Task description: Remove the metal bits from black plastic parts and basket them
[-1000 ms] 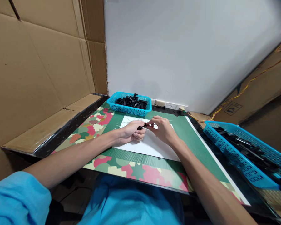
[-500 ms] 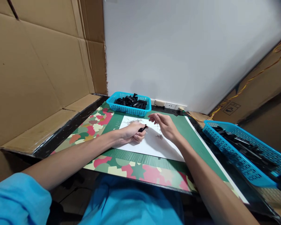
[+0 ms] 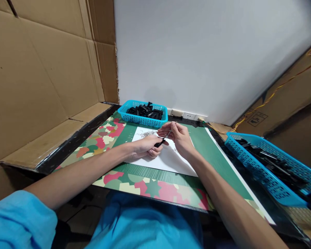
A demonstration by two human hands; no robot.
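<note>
A small black part (image 3: 159, 143) sits in the closed fingers of my left hand (image 3: 146, 146), its end poking out toward the right. My right hand (image 3: 181, 138) is close beside it, thumb and fingers pinched round a thin metal rod (image 3: 169, 133). The rod slants down to the black part; whether it goes inside, I cannot tell. Under both hands lies a white sheet (image 3: 168, 162). Tiny silvery pieces (image 3: 147, 134) are heaped on its far side, partly behind my left hand.
A blue basket (image 3: 142, 121) of black parts stands at the back of the green mat (image 3: 209, 148). Another blue basket (image 3: 264, 173), with longer black parts, is on the right. Cardboard (image 3: 46, 69) walls the left side. Sockets (image 3: 190, 116) line the wall's foot.
My right hand has moved in toward my left hand. A thin metal rod now shows between its fingers, reaching the black part. My left hand has hardly moved.
</note>
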